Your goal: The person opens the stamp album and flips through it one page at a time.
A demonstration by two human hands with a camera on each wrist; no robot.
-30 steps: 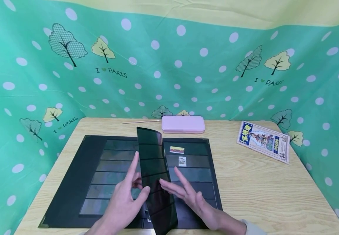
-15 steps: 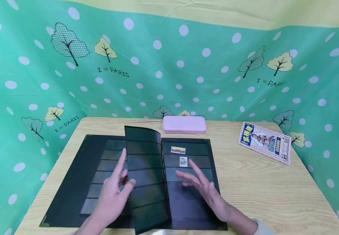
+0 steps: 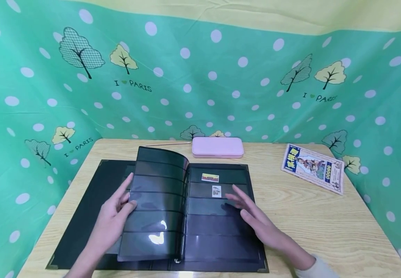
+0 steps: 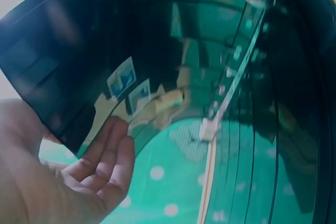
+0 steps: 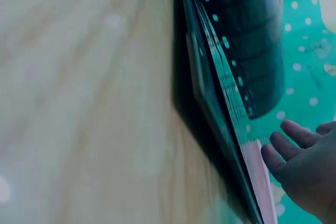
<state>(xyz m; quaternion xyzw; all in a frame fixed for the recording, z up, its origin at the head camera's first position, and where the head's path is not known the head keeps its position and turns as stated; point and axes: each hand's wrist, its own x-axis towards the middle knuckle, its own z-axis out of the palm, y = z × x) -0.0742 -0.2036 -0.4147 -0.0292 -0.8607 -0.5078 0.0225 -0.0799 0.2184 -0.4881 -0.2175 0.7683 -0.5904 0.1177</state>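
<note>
A black stamp album (image 3: 82, 216) lies spread on the table. My left hand (image 3: 108, 222) pinches the outer edge of a raised, curved album page (image 3: 158, 193), thumb on top and fingers beneath. In the left wrist view, two small stamps (image 4: 122, 77) show on the page's surface. On the right-hand page, a red and yellow stamp (image 3: 210, 177) sits in the top strip and a grey-white stamp (image 3: 216, 191) in the strip below. My right hand (image 3: 261, 224) hovers beside these stamps, fingers spread and holding nothing.
A pink case (image 3: 217, 147) stands at the table's back edge, with a thin stick-like tool (image 3: 169, 144) to its left. A printed booklet (image 3: 313, 168) lies at the back right. A green dotted cloth (image 3: 200, 77) hangs round the table (image 3: 325, 231).
My left hand has carried the page leftward, from nearly upright to leaning over the left side. My right hand has come off the page and moved to the right.
</note>
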